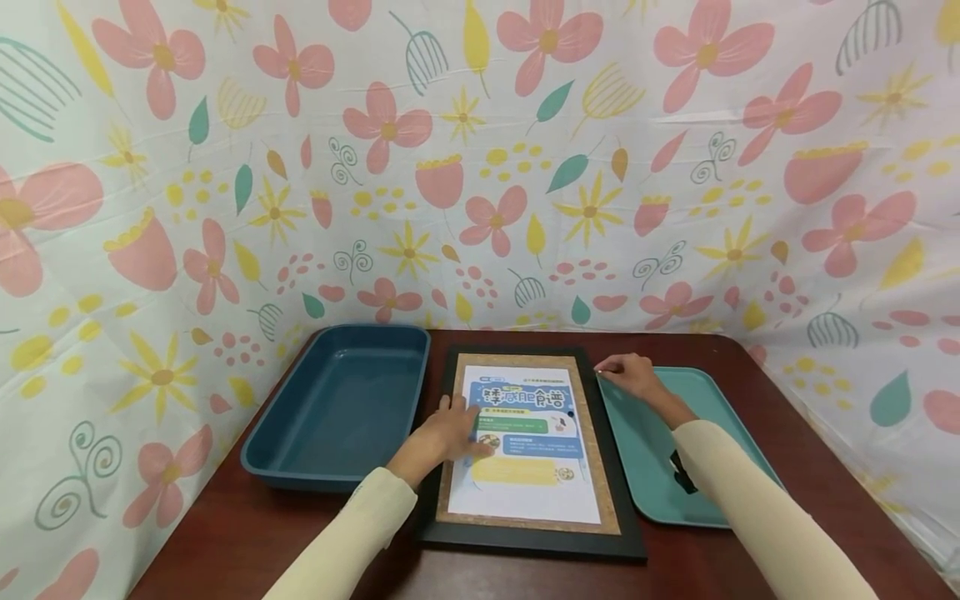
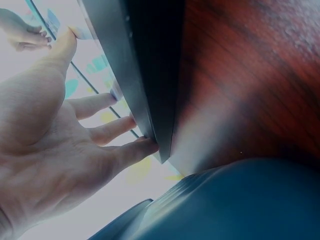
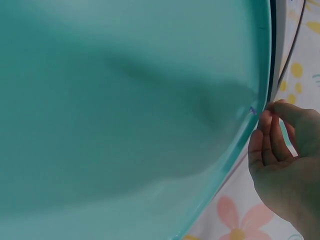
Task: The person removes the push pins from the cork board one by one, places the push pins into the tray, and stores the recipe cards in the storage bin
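Note:
A printed sheet (image 1: 525,500) with blue headings lies on a cork board (image 1: 611,508) in a black frame (image 1: 555,542). My left hand (image 1: 452,429) rests over the sheet's left side with fingers spread. In the left wrist view its fingertips lie along the edge of the frame. My right hand (image 1: 632,375) is at the far left corner of the light teal tray (image 1: 675,500). Its thumb and forefinger pinch a tiny pin-like thing (image 1: 599,372), mostly hidden by the fingertips. A small dark round spot (image 1: 571,414) shows on the sheet's right side.
A deep dark-blue bin (image 1: 337,479) stands left of the frame. In the right wrist view a tiny purple thing (image 3: 253,110) shows by the tray's rim. Everything is on a dark red wooden table (image 1: 225,533), backed by a flower-printed curtain (image 1: 487,167).

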The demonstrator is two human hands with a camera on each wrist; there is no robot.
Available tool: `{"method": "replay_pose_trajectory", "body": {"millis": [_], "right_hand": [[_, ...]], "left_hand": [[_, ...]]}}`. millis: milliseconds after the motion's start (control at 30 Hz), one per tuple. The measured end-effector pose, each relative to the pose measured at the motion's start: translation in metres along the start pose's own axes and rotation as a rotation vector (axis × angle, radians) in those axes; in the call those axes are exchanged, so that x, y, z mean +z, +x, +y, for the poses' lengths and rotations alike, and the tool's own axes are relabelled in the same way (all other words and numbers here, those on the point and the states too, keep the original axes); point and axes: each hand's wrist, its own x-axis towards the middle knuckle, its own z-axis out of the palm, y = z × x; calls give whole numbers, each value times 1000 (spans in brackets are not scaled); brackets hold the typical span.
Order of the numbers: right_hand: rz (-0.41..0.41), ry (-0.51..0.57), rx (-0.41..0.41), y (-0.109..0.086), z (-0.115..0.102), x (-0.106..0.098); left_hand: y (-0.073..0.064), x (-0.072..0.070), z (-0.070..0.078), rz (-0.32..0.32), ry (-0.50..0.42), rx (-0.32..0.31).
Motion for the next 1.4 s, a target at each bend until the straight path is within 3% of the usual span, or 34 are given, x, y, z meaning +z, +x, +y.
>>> {"method": "replay_pose_trajectory", "body": {"millis": [700, 1400], "right_hand": [[-48, 24, 9, -13, 16, -1], [-99, 77, 50, -20, 16, -4]], "left_hand": [[1, 2, -2, 6, 5, 19], [-1, -1, 2, 6, -3, 19]]}}
